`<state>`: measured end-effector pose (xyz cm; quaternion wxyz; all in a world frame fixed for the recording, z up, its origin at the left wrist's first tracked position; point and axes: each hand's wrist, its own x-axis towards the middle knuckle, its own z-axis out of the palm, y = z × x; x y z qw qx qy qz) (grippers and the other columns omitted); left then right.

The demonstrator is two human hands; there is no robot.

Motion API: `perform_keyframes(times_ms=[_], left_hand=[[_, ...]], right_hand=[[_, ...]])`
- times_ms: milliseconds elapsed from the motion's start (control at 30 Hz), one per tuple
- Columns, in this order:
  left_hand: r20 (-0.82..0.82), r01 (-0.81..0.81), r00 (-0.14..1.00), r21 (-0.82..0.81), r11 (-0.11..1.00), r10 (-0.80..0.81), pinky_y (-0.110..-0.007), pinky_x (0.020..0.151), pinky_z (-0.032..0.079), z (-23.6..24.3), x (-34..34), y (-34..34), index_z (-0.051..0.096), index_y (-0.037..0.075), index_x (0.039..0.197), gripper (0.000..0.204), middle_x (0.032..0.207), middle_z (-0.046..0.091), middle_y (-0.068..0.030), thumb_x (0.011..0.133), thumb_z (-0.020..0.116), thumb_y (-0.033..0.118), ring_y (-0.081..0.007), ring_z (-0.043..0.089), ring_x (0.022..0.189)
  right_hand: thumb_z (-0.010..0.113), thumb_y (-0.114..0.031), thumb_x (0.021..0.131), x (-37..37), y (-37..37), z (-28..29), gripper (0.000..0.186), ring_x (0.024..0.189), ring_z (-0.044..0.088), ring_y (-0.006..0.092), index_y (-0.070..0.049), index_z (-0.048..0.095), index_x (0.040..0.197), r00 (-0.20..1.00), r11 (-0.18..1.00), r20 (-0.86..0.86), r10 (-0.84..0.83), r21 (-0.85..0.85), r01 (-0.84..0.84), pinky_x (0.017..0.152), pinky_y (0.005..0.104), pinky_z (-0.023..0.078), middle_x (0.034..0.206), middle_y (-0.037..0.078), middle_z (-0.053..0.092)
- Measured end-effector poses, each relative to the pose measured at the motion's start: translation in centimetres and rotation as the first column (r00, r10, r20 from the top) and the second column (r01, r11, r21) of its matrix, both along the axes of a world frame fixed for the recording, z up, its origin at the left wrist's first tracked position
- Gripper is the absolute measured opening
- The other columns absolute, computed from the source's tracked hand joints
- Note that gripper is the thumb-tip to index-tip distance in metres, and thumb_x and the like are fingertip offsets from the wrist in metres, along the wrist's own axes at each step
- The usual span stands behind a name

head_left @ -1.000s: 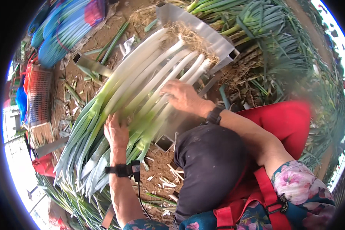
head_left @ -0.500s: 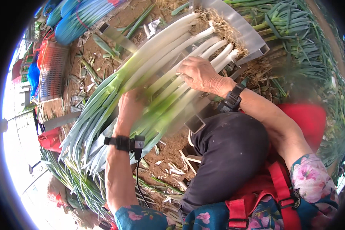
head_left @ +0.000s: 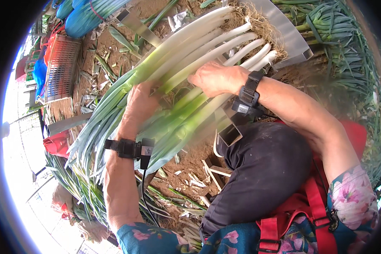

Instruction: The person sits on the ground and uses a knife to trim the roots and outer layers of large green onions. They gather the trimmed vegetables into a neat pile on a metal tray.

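Long green onions point(head_left: 199, 50), with white stalks, blue-green leaves and matted roots, lie slantwise across a metal rack. The roots point(head_left: 260, 25) are at the upper right and the leaves fall to the lower left. My left hand point(head_left: 142, 101) is closed round some stalks where white turns to green; its fingertips are partly hidden. Farther up the stalks, my right hand point(head_left: 218, 79) has its fingers curled over a green onion in the middle of the row. A gap shows between the stalks below the two hands.
The rack's metal plate point(head_left: 290, 31) stands behind the roots, and its square tube end point(head_left: 230, 134) juts beside my knee. More green onions point(head_left: 334, 34) are piled at right. A plastic crate point(head_left: 62, 67) and blue-wrapped bundles point(head_left: 82, 21) sit at far left.
My right hand has drawn down and slightly left along the stalks. My left hand has shifted a little left and up. A gap has widened between stalks, and the whole view has shifted slightly.
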<state>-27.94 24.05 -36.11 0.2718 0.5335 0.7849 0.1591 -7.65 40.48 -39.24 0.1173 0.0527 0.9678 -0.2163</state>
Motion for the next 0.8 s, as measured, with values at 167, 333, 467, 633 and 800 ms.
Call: perform_keyframes(times_ms=[167, 333, 467, 633, 800], left_hand=[[-0.086, -0.002, 0.996, 0.04, 0.999, 0.006, -0.044, 0.09, 0.054, -0.1, 0.0, -0.7, 0.074, 0.003, 0.112, 0.029, 0.105, 0.075, -0.0173, 0.089, 0.073, 0.021, -0.0384, 0.07, 0.101], [-0.186, 0.041, 0.982, 0.176, 0.983, -0.008, -0.048, 0.087, 0.053, 0.1, 1.6, -0.9, 0.07, 0.004, 0.112, 0.027, 0.107, 0.072, -0.0153, 0.087, 0.071, 0.013, -0.0393, 0.068, 0.1], [-0.265, 0.076, 0.964, 0.239, 0.968, -0.01, -0.047, 0.09, 0.052, 0.0, 2.7, -1.3, 0.068, 0.004, 0.116, 0.03, 0.11, 0.071, -0.0165, 0.086, 0.068, 0.004, -0.0405, 0.067, 0.102], [-0.314, 0.097, 0.95, 0.271, 0.958, -0.008, -0.046, 0.092, 0.051, -1.0, 3.0, -1.9, 0.069, 0.006, 0.112, 0.026, 0.109, 0.07, -0.0133, 0.087, 0.068, 0.005, -0.0367, 0.066, 0.104], [-0.29, 0.022, 0.955, 0.295, 0.955, 0.067, -0.042, 0.089, 0.054, 0.1, 5.5, -3.7, 0.072, 0.006, 0.106, 0.022, 0.109, 0.072, -0.0106, 0.086, 0.065, -0.002, -0.0314, 0.069, 0.101]], right_hand=[[0.064, -0.006, 0.078, 0.5, -0.4, -0.2, 0.025, 0.089, 0.07, 0.038, 0.001, 0.068, 0.102, 0.998, 0.999, -0.063, 0.014, 0.042, -0.011, 0.077, 0.0486, 0.055, 0.09, 0.02, 0.07], [0.064, -0.013, 0.082, 2.7, -1.7, -1.4, 0.023, 0.104, 0.063, 0.0315, -0.004, 0.072, 0.102, 0.962, 0.987, -0.27, -0.048, 0.137, 0.088, 0.082, 0.0416, 0.056, 0.102, 0.014, 0.064], [0.065, -0.015, 0.08, 3.7, -2.3, -2.2, 0.025, 0.106, 0.062, 0.0285, -0.005, 0.07, 0.102, 0.906, 0.974, -0.42, -0.053, 0.177, 0.139, 0.081, 0.0394, 0.056, 0.105, 0.011, 0.063], [0.066, -0.015, 0.078, 3.7, -3.0, -2.8, 0.026, 0.108, 0.061, 0.0275, -0.005, 0.07, 0.102, 0.846, 0.966, -0.517, -0.129, 0.127, 0.225, 0.081, 0.0389, 0.056, 0.106, 0.01, 0.062], [0.065, -0.014, 0.079, 4.1, -3.0, -3.1, 0.025, 0.108, 0.06, 0.0279, -0.004, 0.069, 0.101, 0.854, 0.962, -0.489, -0.178, 0.095, 0.255, 0.082, 0.0397, 0.054, 0.106, 0.01, 0.062]])
